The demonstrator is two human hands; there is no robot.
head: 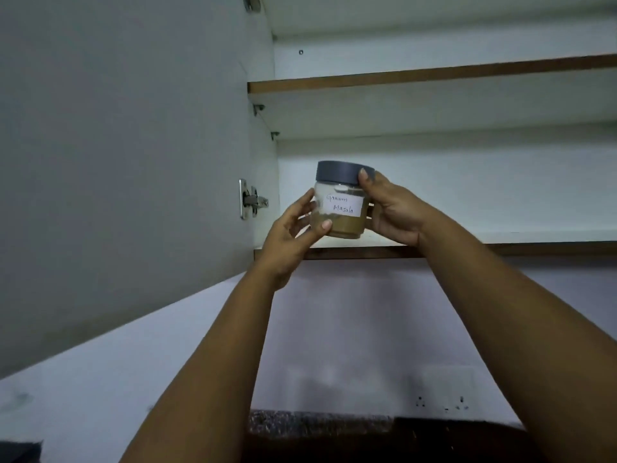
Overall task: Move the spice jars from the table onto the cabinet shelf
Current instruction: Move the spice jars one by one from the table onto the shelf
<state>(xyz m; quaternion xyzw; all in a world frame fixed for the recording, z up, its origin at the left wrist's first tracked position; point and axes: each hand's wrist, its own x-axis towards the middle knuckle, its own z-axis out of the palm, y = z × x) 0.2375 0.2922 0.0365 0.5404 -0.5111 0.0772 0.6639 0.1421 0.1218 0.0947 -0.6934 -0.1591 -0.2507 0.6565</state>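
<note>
Grey cabinet door [117, 162] stands open left of jar [340, 208].

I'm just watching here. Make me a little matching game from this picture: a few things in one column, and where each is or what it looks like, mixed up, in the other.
Things:
1. jar lid
2. jar label
3. door hinge
4. left hand

Descriptions:
A. shiny metal, fixed to the open cabinet door
B. grey, on top of the spice jar
C. white, handwritten "Garam Masala"
D. holds the jar low on its side

Pairs: 1-B, 2-C, 3-A, 4-D
</note>
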